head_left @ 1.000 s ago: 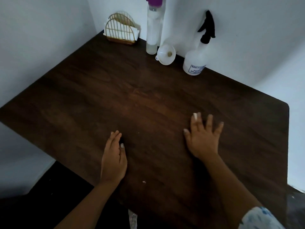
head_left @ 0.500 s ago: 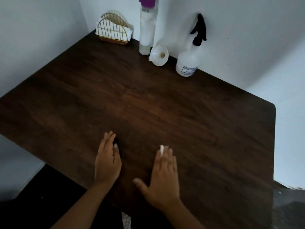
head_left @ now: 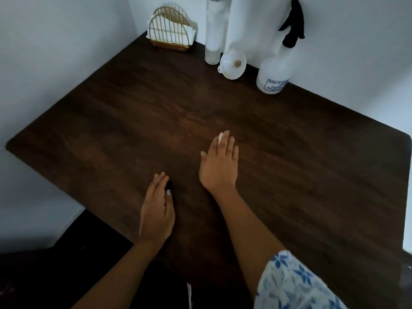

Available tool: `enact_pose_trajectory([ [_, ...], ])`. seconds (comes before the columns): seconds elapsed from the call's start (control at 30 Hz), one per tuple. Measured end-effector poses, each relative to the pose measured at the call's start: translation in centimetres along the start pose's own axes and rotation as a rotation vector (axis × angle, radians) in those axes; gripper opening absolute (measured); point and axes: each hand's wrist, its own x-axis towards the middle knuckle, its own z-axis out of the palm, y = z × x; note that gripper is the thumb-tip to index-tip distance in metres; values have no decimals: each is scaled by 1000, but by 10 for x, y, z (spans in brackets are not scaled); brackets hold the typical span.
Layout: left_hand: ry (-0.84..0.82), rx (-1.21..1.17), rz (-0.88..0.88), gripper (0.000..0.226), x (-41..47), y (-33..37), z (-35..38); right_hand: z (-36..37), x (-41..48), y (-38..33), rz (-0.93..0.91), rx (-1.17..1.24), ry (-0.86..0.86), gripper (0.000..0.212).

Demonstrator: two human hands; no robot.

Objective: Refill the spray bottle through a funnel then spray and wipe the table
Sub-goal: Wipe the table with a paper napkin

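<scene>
A white spray bottle (head_left: 273, 72) with a black trigger head stands at the back of the dark wooden table (head_left: 111, 121), against the wall. A white funnel (head_left: 233, 64) lies on its side just left of it. Left of the funnel stands a tall clear bottle (head_left: 214, 30) holding some liquid. My left hand (head_left: 157, 210) rests flat near the table's front edge, fingers straight. My right hand (head_left: 219, 163) lies flat on the middle of the table, fingers together and straight. Neither hand holds anything.
A gold wire napkin holder (head_left: 170, 32) with white napkins stands in the back left corner. White walls border the table on the left and the back. The floor beyond the front left edge is dark.
My right hand slid from the right side down toward the front edge, then forward to the table's middle. My left hand stayed in place. The view shifted a little.
</scene>
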Motion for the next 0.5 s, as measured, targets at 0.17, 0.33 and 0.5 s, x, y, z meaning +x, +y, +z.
enact_pose_trajectory([
  [0.17, -58, 46, 35, 40, -6, -7, -7, -4, 27, 18, 84, -2, 16, 55],
  [0.33, -81, 36, 35, 41, -4, -7, -8, -6, -2, -1, -63, -74, -81, 77],
  [0.5, -51, -38, -4, 39, 2, -4, -6, 10, -45, -41, -327, -107, -237, 86],
])
